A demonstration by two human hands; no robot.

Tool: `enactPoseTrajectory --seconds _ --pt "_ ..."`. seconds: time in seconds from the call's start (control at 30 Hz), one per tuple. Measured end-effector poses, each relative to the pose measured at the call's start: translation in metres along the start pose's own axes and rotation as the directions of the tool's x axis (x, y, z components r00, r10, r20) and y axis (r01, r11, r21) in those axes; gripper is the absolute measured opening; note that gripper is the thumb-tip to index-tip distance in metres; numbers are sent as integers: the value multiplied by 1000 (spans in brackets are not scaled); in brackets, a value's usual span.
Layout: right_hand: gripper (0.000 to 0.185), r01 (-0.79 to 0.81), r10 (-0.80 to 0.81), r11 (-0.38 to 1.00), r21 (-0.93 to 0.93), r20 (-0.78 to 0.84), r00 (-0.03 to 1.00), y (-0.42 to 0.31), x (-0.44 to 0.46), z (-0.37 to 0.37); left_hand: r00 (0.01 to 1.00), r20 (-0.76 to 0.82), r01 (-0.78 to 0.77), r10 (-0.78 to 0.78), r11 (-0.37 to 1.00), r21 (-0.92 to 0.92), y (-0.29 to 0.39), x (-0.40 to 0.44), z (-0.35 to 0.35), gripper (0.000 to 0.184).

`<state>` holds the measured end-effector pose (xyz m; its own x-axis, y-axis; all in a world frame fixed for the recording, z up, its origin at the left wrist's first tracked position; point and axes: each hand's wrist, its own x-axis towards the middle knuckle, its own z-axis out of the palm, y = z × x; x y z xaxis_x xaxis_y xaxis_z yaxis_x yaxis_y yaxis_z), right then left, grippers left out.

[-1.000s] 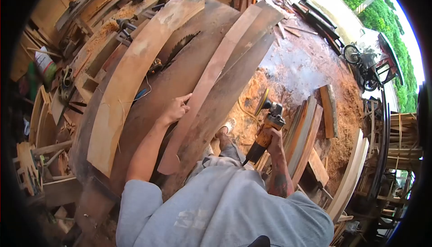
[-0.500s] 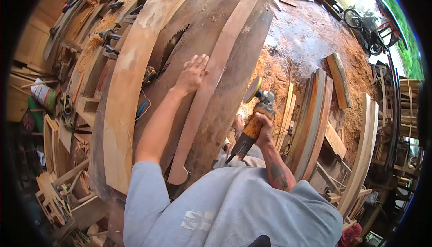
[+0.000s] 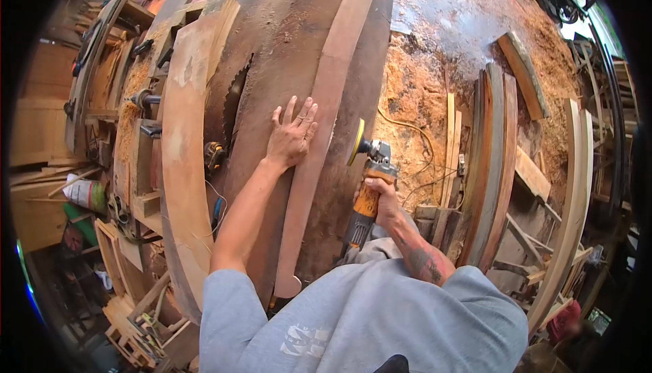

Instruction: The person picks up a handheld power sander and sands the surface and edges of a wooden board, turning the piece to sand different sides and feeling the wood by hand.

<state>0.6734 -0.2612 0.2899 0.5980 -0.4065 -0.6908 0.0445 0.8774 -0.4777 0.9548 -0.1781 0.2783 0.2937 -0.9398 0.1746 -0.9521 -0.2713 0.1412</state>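
Observation:
My left hand (image 3: 292, 137) lies with fingers spread on the worn brown wooden table (image 3: 272, 44), its fingertips at the left edge of a long, narrow, slightly curved plank (image 3: 324, 105) with a rounded hook shape at its near end. My right hand (image 3: 382, 204) is wrapped round the yellow-and-black body of an angle grinder (image 3: 367, 202). A yellow-edged round disc (image 3: 356, 142) is fitted to its head, tilted almost edge-on to me. The disc is held up to the right of the plank, apart from it in this view.
Left of my arm lies a wide pale board (image 3: 185, 95). A toothed saw blade (image 3: 236, 98) shows through the tabletop, with a power tool (image 3: 214, 154) nearby. Thick timbers (image 3: 494, 162) stand at the right, and sawdust (image 3: 414, 88) covers the floor.
The camera view has turned a little. My right hand has brought the grinder nearer to the plank, its disc now more edge-on. My left hand still lies beside the plank, fingers more spread.

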Motion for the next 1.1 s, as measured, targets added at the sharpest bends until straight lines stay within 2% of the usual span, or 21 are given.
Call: enactPoseTrajectory --seconds 0.23,0.3,0.53,0.73,0.8,0.93,1.1 --pt "31 -24 27 999 -45 75 997 -43 57 16 998 -11 64 -63 997 39 6 6 -5 48" --pt "29 -68 72 996 -54 70 995 -54 66 23 998 -8 60 -60 998 32 7 5 -7 47" --pt "26 -63 65 993 -100 19 998 -76 85 41 998 -18 64 -63 997 37 6 5 -4 47" --pt "28 -68 70 990 -125 10 997 -58 71 38 999 -23 44 -43 998 46 4 5 -2 46" --pt "29 -58 69 987 -148 72 995 -48 61 36 998 -39 40 -38 998 38 4 3 -2 47" --pt "30 -62 65 992 -111 18 998 -26 38 35 998 -62 26 -22 998 59 3 3 1 47" --pt "30 -161 162 986 -44 31 986 13 19 21 997 -67 30 -26 998 55 4 3 1 47"
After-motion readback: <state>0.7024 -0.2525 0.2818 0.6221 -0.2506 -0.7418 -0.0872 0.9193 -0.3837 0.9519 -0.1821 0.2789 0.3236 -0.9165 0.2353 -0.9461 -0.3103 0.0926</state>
